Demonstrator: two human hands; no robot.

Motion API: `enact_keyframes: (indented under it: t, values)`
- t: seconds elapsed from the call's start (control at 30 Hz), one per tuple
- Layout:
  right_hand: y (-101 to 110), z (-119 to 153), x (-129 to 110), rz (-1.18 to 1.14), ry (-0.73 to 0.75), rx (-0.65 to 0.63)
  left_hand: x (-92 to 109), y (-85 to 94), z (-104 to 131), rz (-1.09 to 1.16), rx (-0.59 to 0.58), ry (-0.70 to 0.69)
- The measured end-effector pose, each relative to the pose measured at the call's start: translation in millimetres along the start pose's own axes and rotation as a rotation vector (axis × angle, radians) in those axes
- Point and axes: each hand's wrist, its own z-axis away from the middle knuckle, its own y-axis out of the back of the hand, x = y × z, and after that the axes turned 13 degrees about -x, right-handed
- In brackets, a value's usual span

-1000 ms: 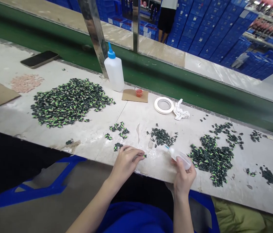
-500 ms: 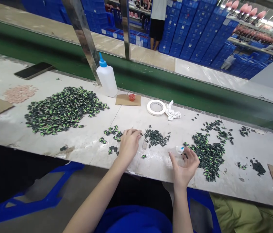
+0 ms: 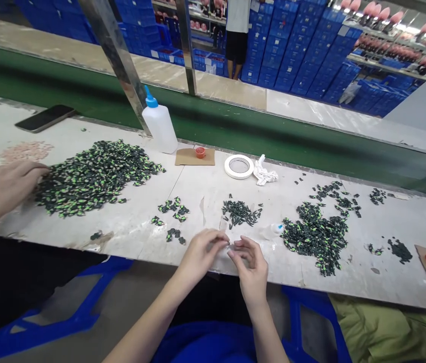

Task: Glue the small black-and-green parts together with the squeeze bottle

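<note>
1. A small dark piece [image 3: 229, 244] sits at the fingertips of my left hand [image 3: 200, 252], at 3 o'clock from that hand's knuckles. My left fingers are pinched on it; it is too small to read its long axis.
2. My right hand [image 3: 253, 272] faces it from between 4 and 5 o'clock, thumb and forefinger bent and their tips just beside the piece. I cannot tell whether those fingers touch it or are closed on anything.
3. From the piece, the pile of dark rods [image 3: 240, 213] lies near, between 12 and 1 o'clock. The rods are short, slim and smooth-looking, their long axes pointing every way.
4. The small bottle [image 3: 272, 232] lies on its side at about 2 o'clock, nearer my right hand. Its long axis runs roughly 9 to 3 o'clock, blue tip toward 3; its body looks like translucent plastic.
5. At 3 o'clock, beyond that bottle, spreads a lumpy right-hand heap [image 3: 316, 237] of dark green pieces flecked with bright green. A looser cluster [image 3: 175, 207] of similar bits lies at 10 o'clock.
6. Toward 12 o'clock lie a flat, white tape roll [image 3: 237, 175] and, at its 3 o'clock side, a soft crumpled tissue [image 3: 265, 175].
7. The table [image 3: 133, 217] is pale, hard and smeared. Far off, between 9 and 10 o'clock, a co-worker's hand [image 3: 4, 189] is at the edge of the larger heap [image 3: 99, 176].
</note>
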Motion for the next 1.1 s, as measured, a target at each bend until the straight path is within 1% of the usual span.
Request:
enact_keyframes:
  t: [0.1,0.17,0.23,0.37,0.43,0.53,0.6,0.73,0.9,0.97,1.1]
  values:
    - [-5,-2,1,-0.097,-0.055,-0.065,-2,-10.9,18,0.153,0.058,0.057]
    - [-5,-2,1,-0.105,-0.073,-0.079,-4,-14.4,23,0.169,0.094,0.093]
    - [-2,-1,2,-0.089,-0.085,-0.061,-7,-15.7,23,0.084,0.132,0.082]
    - [7,-4,3,0.037,-0.092,-0.006,-17,-19.3,19,-0.277,0.285,-0.019]
    - [10,-6,3,0.121,-0.085,-0.018,-22,-23.0,16,-0.396,0.308,-0.05]
    - [9,-9,3,0.183,-0.089,-0.047,-26,-26.5,13,-0.448,0.305,-0.066]
    - [6,-11,2,0.184,-0.1,-0.068,-25,-25.8,13,-0.419,0.269,-0.076]
    - [4,-12,-2,0.158,-0.121,-0.123,-19,-20.7,14,-0.289,0.148,-0.093]
    - [7,-10,-7,0.11,-0.12,-0.176,-12,-17.6,17,-0.122,0.115,-0.114]
    - [8,-9,-8,0.094,-0.086,-0.176,-7,-16.4,17,-0.02,0.106,-0.078]
    - [9,-5,-8,0.072,0.038,-0.133,7,-12.3,18,0.25,0.055,0.071]
